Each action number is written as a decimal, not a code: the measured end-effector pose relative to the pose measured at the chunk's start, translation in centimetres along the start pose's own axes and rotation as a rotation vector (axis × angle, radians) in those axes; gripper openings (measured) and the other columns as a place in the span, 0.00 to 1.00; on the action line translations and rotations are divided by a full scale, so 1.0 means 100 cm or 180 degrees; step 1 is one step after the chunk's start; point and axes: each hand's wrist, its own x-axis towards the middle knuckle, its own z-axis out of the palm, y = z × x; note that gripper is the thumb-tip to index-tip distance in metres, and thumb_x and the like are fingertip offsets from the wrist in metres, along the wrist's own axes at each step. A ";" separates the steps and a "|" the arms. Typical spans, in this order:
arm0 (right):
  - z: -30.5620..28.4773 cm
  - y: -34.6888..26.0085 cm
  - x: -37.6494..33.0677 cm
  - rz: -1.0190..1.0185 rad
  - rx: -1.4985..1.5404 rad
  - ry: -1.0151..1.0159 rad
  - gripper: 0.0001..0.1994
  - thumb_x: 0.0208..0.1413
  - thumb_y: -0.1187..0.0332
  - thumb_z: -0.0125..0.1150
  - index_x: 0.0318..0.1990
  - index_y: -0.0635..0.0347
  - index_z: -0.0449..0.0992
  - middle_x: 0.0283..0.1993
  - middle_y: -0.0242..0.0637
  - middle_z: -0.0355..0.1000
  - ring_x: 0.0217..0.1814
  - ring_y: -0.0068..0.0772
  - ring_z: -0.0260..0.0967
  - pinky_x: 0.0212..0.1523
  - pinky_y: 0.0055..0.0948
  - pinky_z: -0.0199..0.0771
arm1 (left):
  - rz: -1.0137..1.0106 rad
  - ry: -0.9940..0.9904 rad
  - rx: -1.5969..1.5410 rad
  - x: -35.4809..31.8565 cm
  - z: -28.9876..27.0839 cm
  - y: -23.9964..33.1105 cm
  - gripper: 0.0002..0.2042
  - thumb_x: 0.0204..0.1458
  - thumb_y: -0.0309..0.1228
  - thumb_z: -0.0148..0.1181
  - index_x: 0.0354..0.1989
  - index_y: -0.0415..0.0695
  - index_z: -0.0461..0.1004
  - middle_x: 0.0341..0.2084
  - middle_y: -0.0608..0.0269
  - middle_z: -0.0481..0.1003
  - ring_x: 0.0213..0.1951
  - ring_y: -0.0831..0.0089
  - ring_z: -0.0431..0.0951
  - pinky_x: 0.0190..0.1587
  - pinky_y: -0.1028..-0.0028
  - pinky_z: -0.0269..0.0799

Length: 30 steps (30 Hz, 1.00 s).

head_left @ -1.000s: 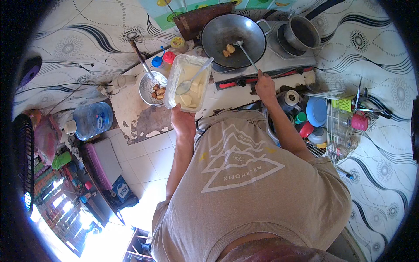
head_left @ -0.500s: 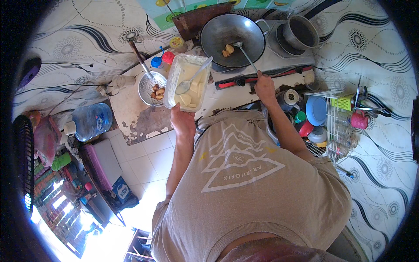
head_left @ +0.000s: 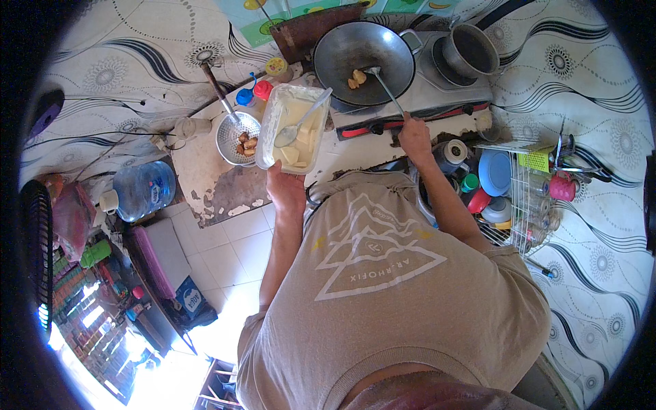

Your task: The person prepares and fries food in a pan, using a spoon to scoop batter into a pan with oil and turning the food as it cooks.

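Head view: right grip [head_left: 415, 139] clasps spatula [head_left: 389, 91], blade forward-left — left grip [head_left: 285, 188] pinches tub [head_left: 272, 121] (long axis fore-and-aft).

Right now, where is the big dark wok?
In the head view, the wok sits on the stove near the top, just right of centre and left of the saucepan; the right hand holds a spatula into it.

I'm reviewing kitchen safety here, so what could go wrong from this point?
The open container, held at its near end by the left hand, might tip and spill its pale pieces. The spoon in it sticks out past the rim and could be knocked loose. The right hand holds a turner inside the wok; if that is hot, which I can't tell, a slip might burn.
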 end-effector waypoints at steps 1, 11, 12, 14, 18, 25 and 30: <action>-0.001 0.000 0.001 -0.0048 0.0001 0.0067 0.15 0.50 0.74 0.53 0.46 0.70 0.72 0.33 0.56 0.74 0.35 0.59 0.75 0.36 0.50 0.77 | -0.0008 0.0000 -0.0012 0.000 0.000 0.000 0.29 0.53 0.39 0.52 0.63 0.41 0.57 0.60 0.56 0.63 0.62 0.60 0.63 0.63 0.59 0.60; -0.018 0.011 0.045 0.0316 -0.0043 0.0313 0.10 0.54 0.71 0.49 0.37 0.67 0.75 0.31 0.59 0.73 0.37 0.64 0.73 0.38 0.53 0.74 | -0.0041 0.0008 -0.0033 0.003 -0.001 0.000 0.28 0.54 0.38 0.51 0.63 0.41 0.57 0.60 0.56 0.63 0.62 0.61 0.63 0.62 0.59 0.60; -0.021 0.010 0.049 0.0318 -0.0118 0.0289 0.10 0.56 0.71 0.49 0.37 0.65 0.75 0.33 0.59 0.74 0.38 0.64 0.72 0.39 0.53 0.74 | -0.0037 0.0004 -0.0042 0.002 -0.001 0.000 0.28 0.54 0.38 0.50 0.63 0.41 0.57 0.60 0.56 0.63 0.62 0.61 0.63 0.62 0.59 0.60; -0.028 0.009 0.052 0.0247 -0.0089 0.0309 0.10 0.54 0.69 0.50 0.36 0.67 0.75 0.32 0.59 0.73 0.36 0.63 0.73 0.38 0.54 0.74 | -0.0019 0.0057 0.0020 0.003 -0.006 -0.001 0.29 0.53 0.39 0.50 0.63 0.42 0.57 0.60 0.55 0.64 0.61 0.60 0.65 0.59 0.60 0.65; -0.036 0.009 0.055 0.0316 -0.0106 0.0279 0.10 0.53 0.68 0.52 0.36 0.65 0.75 0.34 0.60 0.73 0.36 0.61 0.74 0.37 0.53 0.75 | 0.0050 0.0016 0.0046 0.002 -0.006 -0.001 0.30 0.53 0.40 0.51 0.64 0.43 0.57 0.60 0.55 0.64 0.60 0.59 0.66 0.58 0.59 0.67; -0.043 0.007 0.062 0.0021 -0.0367 0.0525 0.11 0.52 0.69 0.51 0.39 0.62 0.77 0.30 0.55 0.74 0.34 0.58 0.75 0.35 0.52 0.75 | 0.0107 0.0029 0.0054 -0.002 -0.008 -0.002 0.30 0.53 0.41 0.51 0.64 0.43 0.57 0.60 0.56 0.64 0.61 0.60 0.66 0.59 0.59 0.65; -0.049 0.010 0.068 -0.0122 -0.0196 0.0509 0.13 0.55 0.68 0.48 0.43 0.59 0.78 0.31 0.55 0.75 0.34 0.59 0.74 0.35 0.52 0.74 | 0.0087 0.0040 -0.0098 -0.004 -0.005 -0.002 0.28 0.53 0.38 0.51 0.63 0.41 0.58 0.59 0.56 0.64 0.60 0.62 0.66 0.61 0.62 0.62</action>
